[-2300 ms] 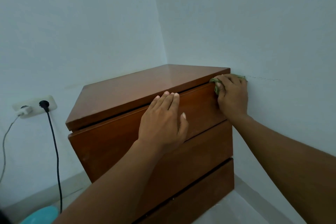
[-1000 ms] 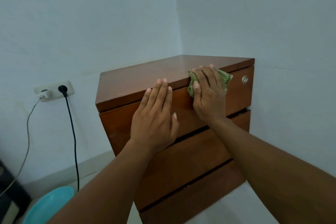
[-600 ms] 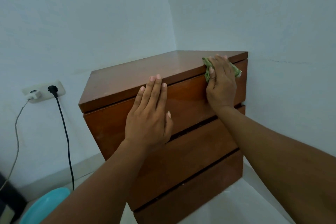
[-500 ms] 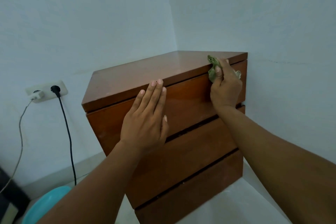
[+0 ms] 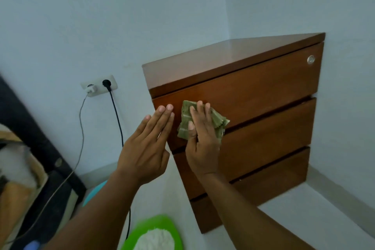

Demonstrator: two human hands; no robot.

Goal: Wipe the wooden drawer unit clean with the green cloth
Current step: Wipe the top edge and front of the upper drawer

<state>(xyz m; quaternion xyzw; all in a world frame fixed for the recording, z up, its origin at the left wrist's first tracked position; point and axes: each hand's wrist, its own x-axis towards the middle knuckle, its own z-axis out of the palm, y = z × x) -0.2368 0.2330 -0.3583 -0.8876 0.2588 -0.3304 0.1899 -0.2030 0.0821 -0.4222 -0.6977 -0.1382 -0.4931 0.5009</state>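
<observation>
The wooden drawer unit (image 5: 263, 91) stands in the room's corner, with three drawer fronts and a small round lock (image 5: 310, 59) at the top right. My right hand (image 5: 203, 144) presses the green cloth (image 5: 185, 119) flat against the left part of the top drawer front, fingers stretched over it. Just to its left, my left hand (image 5: 146, 148) has straight fingers, and their tips touch the unit's left front edge.
A wall socket (image 5: 99, 87) with a white charger and a black cable (image 5: 117, 119) sits left of the unit. On the floor are a teal basin (image 5: 95, 191) and a green dish (image 5: 156, 233) holding something white. Dark furniture (image 5: 30, 128) fills the left edge.
My right hand has swept the cloth from the top drawer's right end to its left end and lower. My left hand slid to the unit's left edge. The view turned left.
</observation>
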